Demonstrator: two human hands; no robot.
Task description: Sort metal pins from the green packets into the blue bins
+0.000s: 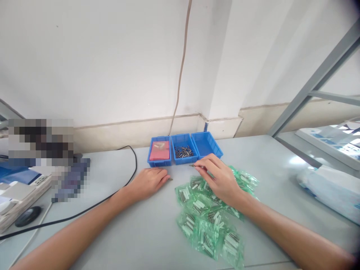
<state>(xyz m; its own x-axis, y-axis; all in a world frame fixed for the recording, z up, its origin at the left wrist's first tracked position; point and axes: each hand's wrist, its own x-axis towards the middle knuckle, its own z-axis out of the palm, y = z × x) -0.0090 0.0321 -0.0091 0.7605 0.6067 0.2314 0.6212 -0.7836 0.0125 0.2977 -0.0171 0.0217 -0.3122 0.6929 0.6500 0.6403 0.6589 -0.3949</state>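
Observation:
My left hand [149,182] rests on the table just in front of the left blue bin, its fingers closed, with the tip of a small metal pin [170,179] poking out. Between thumb and fingertips of my right hand [218,176] is another small metal pin [192,165], in front of the middle blue bin [184,161]. Many loose metal pins [184,151] lie in that bin. Beneath and around my right hand spread several green plastic bags [201,206] holding metal pins and white pieces.
A blue bin [159,163] with pink sheets [159,150] stands at left; another blue bin [206,145] is at right. A black cable [98,204] crosses beneath my left arm. A black mouse [28,216] lies far left, a white-and-blue package [332,191] far right.

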